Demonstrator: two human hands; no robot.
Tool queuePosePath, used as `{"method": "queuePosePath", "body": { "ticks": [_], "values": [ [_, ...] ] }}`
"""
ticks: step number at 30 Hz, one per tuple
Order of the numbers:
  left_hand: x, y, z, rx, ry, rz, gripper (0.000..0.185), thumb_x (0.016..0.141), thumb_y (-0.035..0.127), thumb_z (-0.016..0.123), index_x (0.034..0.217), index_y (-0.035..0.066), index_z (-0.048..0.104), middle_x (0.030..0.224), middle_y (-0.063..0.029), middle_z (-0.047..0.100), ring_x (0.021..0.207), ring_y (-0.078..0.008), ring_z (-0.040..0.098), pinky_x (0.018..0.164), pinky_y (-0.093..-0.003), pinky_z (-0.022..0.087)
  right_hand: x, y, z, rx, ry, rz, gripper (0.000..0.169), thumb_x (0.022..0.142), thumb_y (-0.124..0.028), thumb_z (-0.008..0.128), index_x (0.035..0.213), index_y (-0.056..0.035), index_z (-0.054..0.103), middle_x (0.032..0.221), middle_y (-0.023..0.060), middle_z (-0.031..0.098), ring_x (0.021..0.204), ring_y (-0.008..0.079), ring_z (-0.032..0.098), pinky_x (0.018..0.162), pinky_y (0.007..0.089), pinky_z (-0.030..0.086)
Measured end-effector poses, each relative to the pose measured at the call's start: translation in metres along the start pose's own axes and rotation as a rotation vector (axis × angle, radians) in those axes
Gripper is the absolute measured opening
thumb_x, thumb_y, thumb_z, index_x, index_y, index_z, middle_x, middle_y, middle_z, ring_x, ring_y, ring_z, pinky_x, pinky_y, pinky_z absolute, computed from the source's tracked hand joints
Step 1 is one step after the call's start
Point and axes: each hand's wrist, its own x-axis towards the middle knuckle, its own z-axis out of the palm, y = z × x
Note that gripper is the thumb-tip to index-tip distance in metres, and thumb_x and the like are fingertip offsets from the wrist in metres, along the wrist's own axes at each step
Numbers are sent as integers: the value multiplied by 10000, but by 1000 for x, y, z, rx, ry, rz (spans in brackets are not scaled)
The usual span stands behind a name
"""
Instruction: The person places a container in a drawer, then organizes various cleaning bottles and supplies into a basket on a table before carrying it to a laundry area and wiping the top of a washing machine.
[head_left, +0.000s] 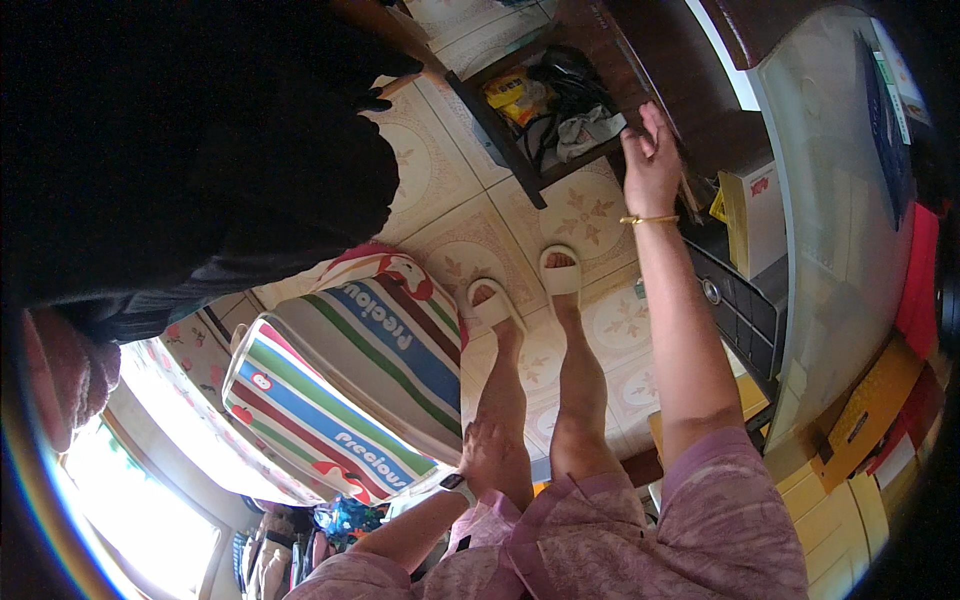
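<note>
My left hand lies on my bare left leg, holding nothing; a dark watch is on that wrist. My right hand, with a gold bracelet at its wrist, reaches forward beside a pulled-out dark wooden drawer. Its fingers are slightly bent and apart, and nothing shows in them; whether they touch the drawer's edge I cannot tell. Inside the drawer lie a yellow packet, a black plastic bag and a crumpled grey-white bag or cloth.
To the right are a glass-topped desk, a white box and a black computer case. An orange folder lies on the desk. At left stand a striped fabric cover and a large black cloth mass. Patterned tiles cover the floor.
</note>
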Motion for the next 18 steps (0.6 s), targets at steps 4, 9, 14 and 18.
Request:
{"method": "queuePosePath", "body": {
  "ticks": [4,9,14,18],
  "values": [
    [2,28,-6,75,-123,-78,641,782,233,661,1383,82,497,1421,-227,437,1353,-426,361,1122,-533,305,-7,13,9,-36,87,-43,456,933,-114,612,1366,-21,499,1377,163,548,1192,257,587,967,382,489],
    [5,34,4,-1,-11,-74,583,760,178,649,1327,85,552,1400,-199,470,1320,-406,421,1103,-502,351,-66,34,92,81,-392,143,247,877,-174,661,1087,-43,655,1079,94,677,963,197,642,860,335,503],
    [17,38,-12,7,-3,-58,558,745,121,632,1299,91,570,1364,-174,507,1296,-390,451,1074,-477,390,-92,58,166,800,-282,1073,324,892,-264,705,1156,-102,611,1121,22,590,1033,175,603,857,347,523],
    [22,45,-20,-20,-1,-81,532,751,115,628,1280,82,579,1343,-181,519,1272,-391,466,1067,-476,393,-93,48,184,1019,-75,1115,292,909,-247,686,1148,-103,598,1104,33,554,1076,203,592,909,388,523]
  ]
}}
